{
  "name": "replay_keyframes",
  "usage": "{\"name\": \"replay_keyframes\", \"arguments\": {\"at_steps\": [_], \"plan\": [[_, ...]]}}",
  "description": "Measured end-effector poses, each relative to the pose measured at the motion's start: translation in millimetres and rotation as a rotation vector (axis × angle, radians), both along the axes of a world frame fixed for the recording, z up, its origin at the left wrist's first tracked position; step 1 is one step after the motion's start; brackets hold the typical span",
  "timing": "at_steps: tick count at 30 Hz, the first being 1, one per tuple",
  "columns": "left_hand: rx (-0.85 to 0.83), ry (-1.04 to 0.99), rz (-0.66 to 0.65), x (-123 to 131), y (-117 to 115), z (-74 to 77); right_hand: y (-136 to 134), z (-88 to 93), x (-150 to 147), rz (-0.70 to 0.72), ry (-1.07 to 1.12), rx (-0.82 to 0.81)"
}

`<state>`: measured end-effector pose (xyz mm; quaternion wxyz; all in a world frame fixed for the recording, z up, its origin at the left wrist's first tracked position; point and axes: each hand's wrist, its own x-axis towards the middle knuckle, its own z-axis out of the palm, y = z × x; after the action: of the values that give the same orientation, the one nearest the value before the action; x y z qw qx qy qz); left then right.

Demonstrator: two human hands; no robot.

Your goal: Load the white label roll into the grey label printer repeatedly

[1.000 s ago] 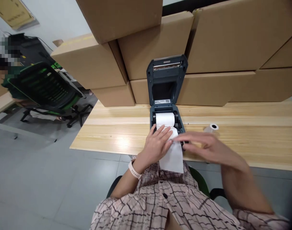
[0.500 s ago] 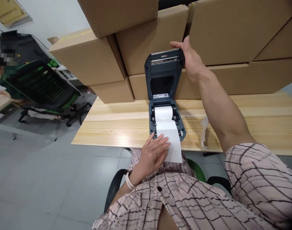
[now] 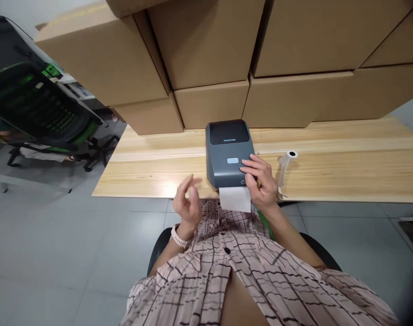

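Observation:
A dark grey label printer (image 3: 228, 151) stands on the wooden table with its lid down. From its front slot a strip of white label paper (image 3: 235, 199) hangs over the table's edge. My right hand (image 3: 262, 181) rests on the printer's front right corner, fingers spread over the lid and side. My left hand (image 3: 187, 199) hovers left of the printer, apart from it, with fingers loosely curled, a little blurred and holding nothing. On the table to the right lies a small white paper roll (image 3: 287, 158) with a loose tail.
Cardboard boxes (image 3: 206, 45) are stacked along the back of the wooden table (image 3: 345, 158). Off to the left, a black and green office chair (image 3: 33, 104) stands on the tiled floor, with part of a person by it.
The printer's lid has swung down from upright and is shut. My right hand came down from the lid's top to the front corner. My left hand let go of the paper and moved left.

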<state>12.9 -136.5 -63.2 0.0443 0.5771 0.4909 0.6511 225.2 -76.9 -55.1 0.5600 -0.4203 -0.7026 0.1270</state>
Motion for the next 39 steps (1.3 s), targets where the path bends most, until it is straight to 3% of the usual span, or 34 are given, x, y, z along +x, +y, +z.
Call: {"name": "replay_keyframes", "arguments": {"at_steps": [2, 5, 9, 12, 15, 28, 39], "plan": [[-0.172, -0.045, -0.043, 4.7, 18.8, 1.4, 0.0, -6.3, -0.9, -0.004, 0.039, -0.005], [-0.446, -0.148, -0.217, 15.9, 44.5, -0.4, 10.7, -12.3, 4.8, 0.046, 0.139, -0.032], [-0.644, -0.242, -0.402, 23.6, 56.8, -6.7, 19.4, -26.6, 13.0, 0.198, 0.234, -0.343], [-0.628, -0.282, -0.414, 22.6, 54.9, -5.8, 16.0, -34.5, 14.2, 0.334, 0.324, -0.589], [-0.598, -0.317, -0.412, 21.7, 52.6, -1.5, 11.3, -35.9, 14.5, 0.355, 0.407, -0.657], [-0.649, -0.363, -0.430, 18.6, 40.1, 3.8, 4.2, -33.2, 23.0, 0.265, 0.338, -0.692], [-0.580, -0.105, -0.431, 8.7, 45.2, -3.1, 13.2, -31.6, 15.3, 0.270, 0.260, -0.545]]}}
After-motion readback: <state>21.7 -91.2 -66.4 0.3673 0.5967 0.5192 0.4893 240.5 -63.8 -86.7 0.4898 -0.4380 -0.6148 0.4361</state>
